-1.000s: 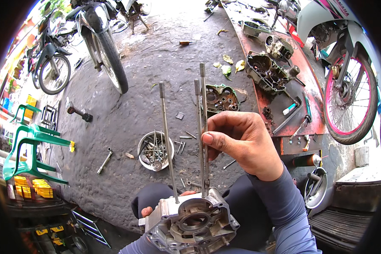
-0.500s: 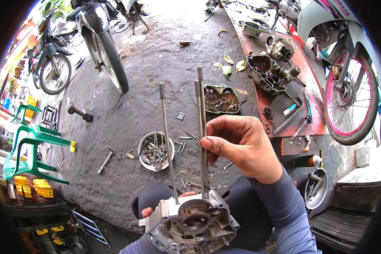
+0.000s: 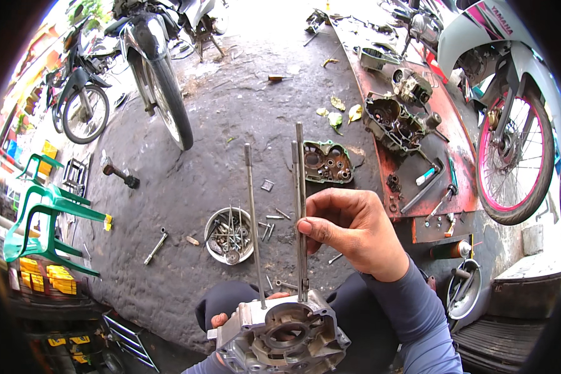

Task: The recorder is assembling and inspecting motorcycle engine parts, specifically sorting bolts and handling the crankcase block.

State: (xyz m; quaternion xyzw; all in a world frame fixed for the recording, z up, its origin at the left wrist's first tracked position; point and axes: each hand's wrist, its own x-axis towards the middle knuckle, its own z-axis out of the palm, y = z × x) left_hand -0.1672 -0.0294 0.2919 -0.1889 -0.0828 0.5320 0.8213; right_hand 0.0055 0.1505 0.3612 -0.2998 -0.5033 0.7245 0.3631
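Note:
A grey metal crankcase half (image 3: pixel 282 333) is held up over my lap, its round bore facing me. My left hand (image 3: pixel 220 320) grips it from behind at the left side; most of that hand is hidden by the casting. Long threaded studs rise from its top face: a single stud (image 3: pixel 254 224) at the left and a close pair, with a front stud (image 3: pixel 297 187) and a rear stud (image 3: pixel 300 140), at the right. My right hand (image 3: pixel 349 230) pinches the close pair about midway up between thumb and fingers; whether it grips one or both is hard to tell.
A white bowl (image 3: pixel 209 248) of bolts and small parts sits on the floor ahead, near a loose socket wrench (image 3: pixel 156 246). Beyond lies a gasketed engine cover (image 3: pixel 328 177). Right: a red board (image 3: pixel 461 143) with engine parts and a motorcycle wheel (image 3: pixel 517 215). Left: a green chair (image 3: pixel 43 243).
The view has shifted a little, and the stud tops and my right hand now appear lower in it. Both hands keep the same hold.

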